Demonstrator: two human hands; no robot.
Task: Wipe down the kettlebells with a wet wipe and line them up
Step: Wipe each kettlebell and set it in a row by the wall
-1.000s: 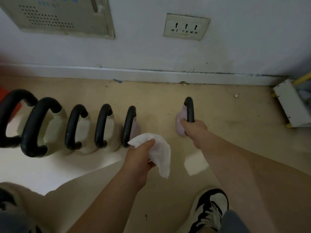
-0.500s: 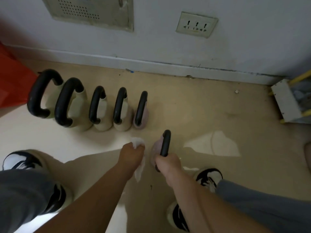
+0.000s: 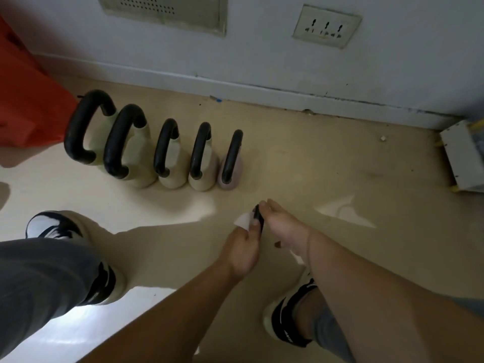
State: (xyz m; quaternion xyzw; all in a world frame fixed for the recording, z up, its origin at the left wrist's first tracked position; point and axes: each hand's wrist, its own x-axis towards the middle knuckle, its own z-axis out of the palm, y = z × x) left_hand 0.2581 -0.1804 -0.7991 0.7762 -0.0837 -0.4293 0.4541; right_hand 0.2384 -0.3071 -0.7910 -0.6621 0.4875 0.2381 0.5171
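Head view: shows row of five kettlebells (image 3: 170, 163) lined up by wall. Clamps wet wipe (image 3: 242, 220) in left grip (image 3: 242, 247) against sixth kettlebell (image 3: 258, 217), in front of row; touches it with right grip (image 3: 286, 231), fingers straight, apart. Leaves wiping and placing this last one.

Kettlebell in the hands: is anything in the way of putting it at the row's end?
No, only bare floor shows between the held kettlebell and the spot beside the pink kettlebell.
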